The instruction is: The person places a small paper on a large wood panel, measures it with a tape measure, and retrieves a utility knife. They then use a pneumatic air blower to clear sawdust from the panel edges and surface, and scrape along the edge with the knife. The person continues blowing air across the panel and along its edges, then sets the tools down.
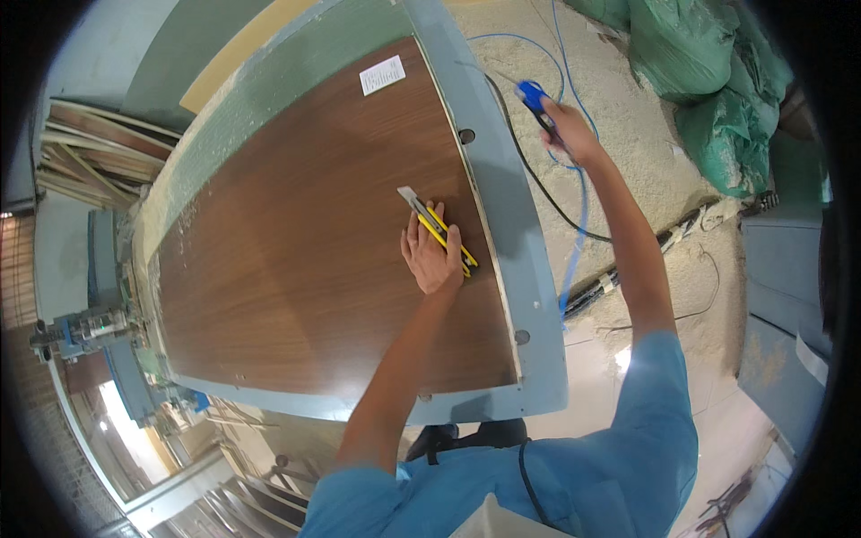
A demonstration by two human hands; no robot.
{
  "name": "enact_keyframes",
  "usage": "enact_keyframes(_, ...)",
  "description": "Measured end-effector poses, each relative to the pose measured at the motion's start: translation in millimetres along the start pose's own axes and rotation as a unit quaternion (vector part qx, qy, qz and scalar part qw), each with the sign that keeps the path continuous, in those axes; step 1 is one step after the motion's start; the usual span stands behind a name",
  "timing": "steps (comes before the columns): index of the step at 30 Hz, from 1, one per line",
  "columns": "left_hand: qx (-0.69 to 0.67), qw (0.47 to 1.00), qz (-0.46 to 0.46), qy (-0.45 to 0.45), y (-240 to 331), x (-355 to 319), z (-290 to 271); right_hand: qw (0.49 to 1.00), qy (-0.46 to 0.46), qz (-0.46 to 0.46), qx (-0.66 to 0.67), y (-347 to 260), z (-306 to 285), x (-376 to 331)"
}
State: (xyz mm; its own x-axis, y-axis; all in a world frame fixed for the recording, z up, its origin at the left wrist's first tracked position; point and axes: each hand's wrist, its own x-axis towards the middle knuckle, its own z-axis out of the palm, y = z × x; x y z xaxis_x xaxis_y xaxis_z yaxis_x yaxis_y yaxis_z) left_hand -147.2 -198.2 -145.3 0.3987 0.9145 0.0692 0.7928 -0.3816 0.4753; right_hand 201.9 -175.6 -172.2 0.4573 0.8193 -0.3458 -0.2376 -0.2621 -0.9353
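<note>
My left hand (432, 262) rests on a brown wood-grain panel (314, 233), its thumb over a yellow utility knife (433, 226). The knife's blade end points away from me, past the fingertips. Out to the right, beyond the table edge, my right hand (572, 133) is closed around an air blow gun (534, 93) with a blue body. A thin nozzle extends from the gun toward the panel. A white label (382, 75) lies on the panel's far end.
The panel lies on a blue-grey machine table (529, 269) with round holes. Blue hose (577, 242) and black cable (538, 184) run over the dusty floor at right. Green sacks (686, 54) stand at the far right, grey cabinets (785, 296) nearer. Board strips (99, 152) are stacked at left.
</note>
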Motion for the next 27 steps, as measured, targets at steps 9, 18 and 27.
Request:
enact_keyframes(9, 0.034, 0.999, -0.018, -0.021, -1.3, 4.9, -2.5, 0.993, -0.071, 0.076, 0.049, -30.8, 89.9, 142.5)
enact_keyframes(18, -0.021, 0.999, 0.018, 0.024, -6.5, 3.1, 6.2, 0.986, -0.133, 0.065, -0.081, 4.3, 26.3, 37.2)
enact_keyframes(27, 0.007, 0.998, 0.032, 0.05, -10.1, 1.8, 13.3, 0.981, -0.134, 0.132, -0.05, 54.4, 4.6, -193.0)
